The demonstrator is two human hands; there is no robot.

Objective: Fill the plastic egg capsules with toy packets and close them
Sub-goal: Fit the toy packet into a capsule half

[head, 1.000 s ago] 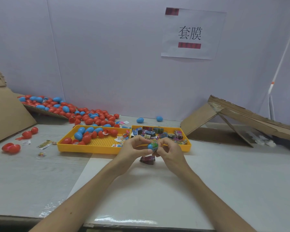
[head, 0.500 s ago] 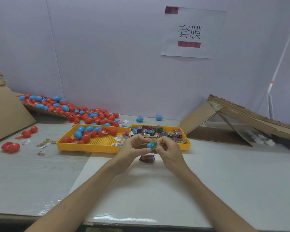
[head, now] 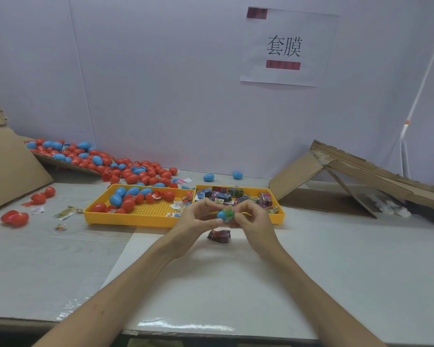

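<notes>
My left hand [head: 194, 221] and my right hand [head: 254, 221] meet above the table in front of the yellow tray [head: 140, 220]. Between their fingertips they pinch a blue egg capsule [head: 223, 214] with a green toy packet [head: 229, 212] sticking out of its open top. Part of the capsule is hidden by my right fingers. A dark red packet [head: 219, 236] lies on the table just below the hands. The tray's left section holds several blue and red capsules [head: 125, 199]. Its right section holds several toy packets [head: 226, 196].
A heap of red and blue capsules [head: 98, 161] spills from a cardboard sheet at the back left. Two blue capsules [head: 208, 177] lie behind the tray. Loose red capsules [head: 15, 217] sit at far left. Folded cardboard [head: 348, 181] leans at the right. White wall behind.
Both hands stay together on the blue capsule and have risen slightly toward the tray. The green packet sits a little deeper in the capsule.
</notes>
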